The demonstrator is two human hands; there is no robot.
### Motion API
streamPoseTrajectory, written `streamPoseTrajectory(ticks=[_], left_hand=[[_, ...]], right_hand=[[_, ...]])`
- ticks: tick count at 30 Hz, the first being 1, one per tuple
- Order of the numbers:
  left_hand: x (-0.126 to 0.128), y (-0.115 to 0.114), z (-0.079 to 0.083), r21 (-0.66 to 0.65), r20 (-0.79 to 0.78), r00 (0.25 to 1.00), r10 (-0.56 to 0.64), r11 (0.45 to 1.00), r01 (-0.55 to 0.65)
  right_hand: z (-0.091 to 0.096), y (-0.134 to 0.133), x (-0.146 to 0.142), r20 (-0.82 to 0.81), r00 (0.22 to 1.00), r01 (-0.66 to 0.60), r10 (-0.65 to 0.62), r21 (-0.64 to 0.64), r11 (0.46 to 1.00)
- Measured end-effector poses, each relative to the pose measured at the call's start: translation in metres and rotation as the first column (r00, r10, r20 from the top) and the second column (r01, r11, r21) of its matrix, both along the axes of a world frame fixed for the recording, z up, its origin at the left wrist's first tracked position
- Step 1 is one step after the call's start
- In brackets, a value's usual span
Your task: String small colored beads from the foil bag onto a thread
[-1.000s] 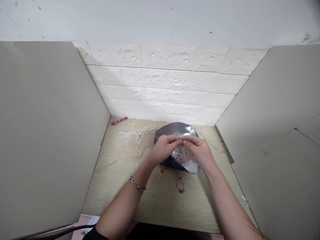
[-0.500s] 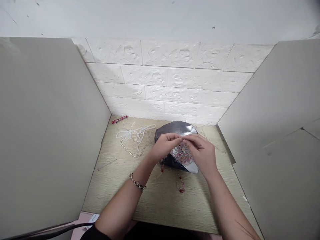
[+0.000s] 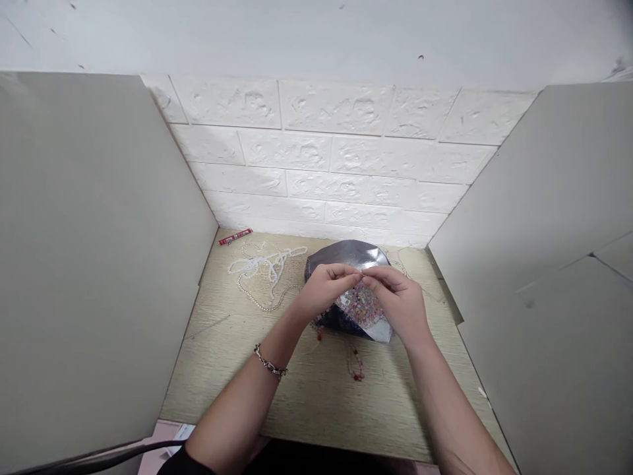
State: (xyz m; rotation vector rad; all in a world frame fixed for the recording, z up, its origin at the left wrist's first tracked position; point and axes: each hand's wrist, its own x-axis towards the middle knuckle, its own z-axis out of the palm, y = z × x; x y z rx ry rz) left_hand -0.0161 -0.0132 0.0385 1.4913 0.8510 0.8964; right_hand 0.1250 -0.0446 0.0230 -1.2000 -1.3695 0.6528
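Left hand (image 3: 324,290) and right hand (image 3: 400,300) meeting fingertip to fingertip above mixed beads (image 3: 363,305) on a dark foil sheet (image 3: 346,254); white bead strings (image 3: 264,270) lying nearby on counter (image 3: 316,396).

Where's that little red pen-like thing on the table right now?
In the head view the small red stick lies at the table's far-left corner, against the white brick wall, just beyond the tangle of white bead strings.

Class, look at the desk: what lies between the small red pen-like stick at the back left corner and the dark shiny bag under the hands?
In the head view, tangled strands of white pearl-like beads lie on the pale wooden desk between the red stick and the dark shiny bag.
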Motion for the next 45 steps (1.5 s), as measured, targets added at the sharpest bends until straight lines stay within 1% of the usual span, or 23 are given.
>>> streamPoseTrajectory(ticks=[5, 9, 12, 15, 20, 26, 29, 36, 45], left_hand=[[-0.001, 0.0, 0.001, 0.003, 0.0, 1.0, -0.014, 1.0, 0.014], [-0.002, 0.001, 0.001, -0.004, 0.003, 0.999, -0.039, 0.999, 0.039], [-0.002, 0.001, 0.0, -0.038, 0.001, 0.999, -0.049, 0.998, 0.049], [-0.001, 0.002, -0.002, -0.08, 0.035, 0.998, -0.054, 0.995, 0.056], [0.001, 0.002, -0.004, -0.132, 0.107, 0.992, -0.063, 0.988, 0.077], [0.001, 0.002, -0.004, -0.126, 0.106, 0.991, -0.077, 0.988, 0.09], [0.0, 0.003, -0.006, -0.124, 0.106, 0.989, -0.103, 0.985, 0.116], [-0.001, 0.004, -0.009, -0.155, 0.169, 0.97, -0.176, 0.967, 0.202], [-0.002, 0.005, -0.009, -0.149, 0.175, 0.968, -0.178, 0.967, 0.205]], right_hand=[[0.001, 0.0, 0.001, 0.006, 1.0, -0.024, 0.024, -0.003, 1.0], [0.002, -0.001, 0.002, 0.058, 0.998, -0.026, 0.026, 0.002, 1.0], [0.002, 0.0, 0.004, 0.127, 0.992, -0.025, 0.021, 0.037, 0.999], [0.001, 0.0, 0.003, 0.178, 0.984, -0.018, 0.003, 0.079, 0.997], [0.001, -0.002, 0.001, 0.181, 0.983, 0.004, -0.027, 0.129, 0.992], [0.004, -0.005, 0.0, 0.165, 0.985, 0.02, -0.046, 0.151, 0.988], [0.005, -0.005, -0.001, 0.193, 0.979, 0.037, -0.068, 0.159, 0.987], [0.003, -0.006, -0.001, 0.279, 0.955, 0.036, -0.102, 0.234, 0.972], [0.003, -0.006, -0.002, 0.305, 0.947, 0.019, -0.105, 0.272, 0.962]])
